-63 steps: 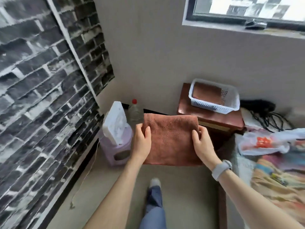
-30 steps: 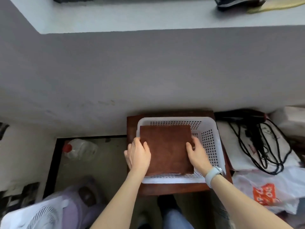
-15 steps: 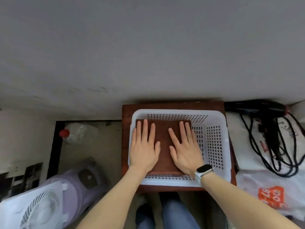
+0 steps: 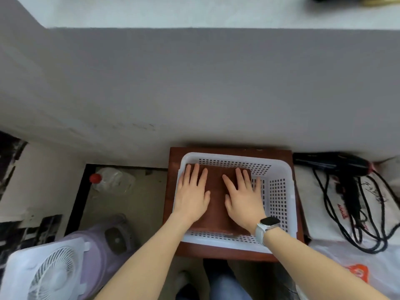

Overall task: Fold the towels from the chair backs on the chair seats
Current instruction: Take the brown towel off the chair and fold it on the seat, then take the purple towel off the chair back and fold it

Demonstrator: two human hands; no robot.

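Note:
A folded rust-brown towel (image 4: 216, 204) lies flat in the left part of a white perforated basket (image 4: 279, 200). The basket stands on a small reddish-brown wooden stand (image 4: 171, 169) against the grey wall. My left hand (image 4: 191, 197) rests palm down on the towel's left side, fingers spread. My right hand (image 4: 243, 198), with a white watch on the wrist, lies flat on the towel's right side, its outer fingers reaching past the towel's edge. Neither hand grips anything.
A clear bottle with a red cap (image 4: 110, 180) lies on the floor at left. A white fan (image 4: 47, 276) sits on a purple stool (image 4: 101, 241) at lower left. A black hair dryer with cord (image 4: 346, 169) and plastic bags (image 4: 355, 271) lie at right.
The folded towel was carried from mid-air over to the basket and laid inside. Both hands let go of its edges and now press flat on top of it.

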